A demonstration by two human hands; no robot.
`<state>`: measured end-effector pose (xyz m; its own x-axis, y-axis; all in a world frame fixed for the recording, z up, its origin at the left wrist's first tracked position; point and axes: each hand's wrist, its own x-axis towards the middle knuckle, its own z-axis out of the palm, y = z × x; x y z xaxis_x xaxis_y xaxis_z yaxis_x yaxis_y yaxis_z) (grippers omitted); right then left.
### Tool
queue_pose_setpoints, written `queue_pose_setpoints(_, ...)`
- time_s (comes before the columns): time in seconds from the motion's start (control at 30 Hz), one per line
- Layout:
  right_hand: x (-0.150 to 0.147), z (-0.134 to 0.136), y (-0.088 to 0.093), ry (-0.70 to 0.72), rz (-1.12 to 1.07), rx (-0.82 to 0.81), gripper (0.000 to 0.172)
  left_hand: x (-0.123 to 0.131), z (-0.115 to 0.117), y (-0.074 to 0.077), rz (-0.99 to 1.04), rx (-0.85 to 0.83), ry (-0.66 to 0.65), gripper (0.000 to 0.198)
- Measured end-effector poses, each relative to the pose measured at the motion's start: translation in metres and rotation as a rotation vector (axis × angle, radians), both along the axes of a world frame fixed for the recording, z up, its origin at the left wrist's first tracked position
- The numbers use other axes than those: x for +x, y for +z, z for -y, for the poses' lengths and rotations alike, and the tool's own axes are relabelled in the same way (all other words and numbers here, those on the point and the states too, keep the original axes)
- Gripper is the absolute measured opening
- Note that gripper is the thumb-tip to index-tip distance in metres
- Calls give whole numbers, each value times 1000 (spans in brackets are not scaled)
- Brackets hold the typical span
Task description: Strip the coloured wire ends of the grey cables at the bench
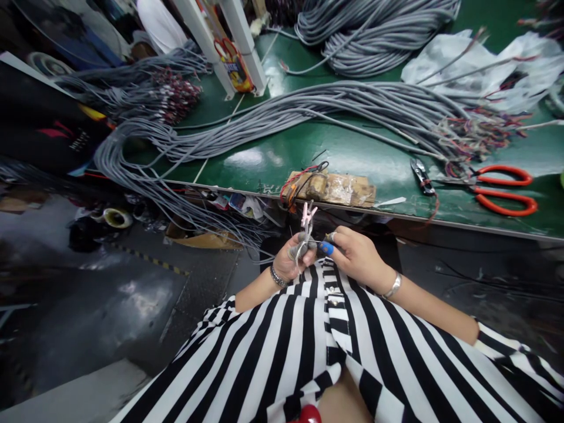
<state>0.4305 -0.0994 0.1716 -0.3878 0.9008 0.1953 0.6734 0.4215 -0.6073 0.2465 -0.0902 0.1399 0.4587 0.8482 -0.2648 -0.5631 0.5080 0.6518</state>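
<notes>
Close to my body, below the bench edge, my left hand (293,258) is closed around a grey cable end (303,242) with thin coloured wires sticking up from it. My right hand (359,255) is closed beside it, thumb and fingers pinching a small blue-handled tool (326,248) that points at the cable end. Both wrists wear bracelets. The two hands touch over my striped clothing.
A green workbench (352,150) carries long bundles of grey cable (308,108), orange-handled scissors (504,188), small black cutters (422,175), a taped brown block (339,188) and clear plastic bags (476,61). Grey cables hang off the bench's left end (145,176) toward the dark floor.
</notes>
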Motion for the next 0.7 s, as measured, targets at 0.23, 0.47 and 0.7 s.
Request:
queue_pose_setpoints(0.23,0,-2,-2,30,-63,8,31,0,0,-1,3,48,9,29)
queue_pose_setpoints(0.47,-1,-5,-3,16,-76,11,30,-1,0,-4,-60,8,47,37)
queue_pose_setpoints(0.7,2,-2,-3,30,-431,-51,35,2,-1,-10,-118,37,82,43)
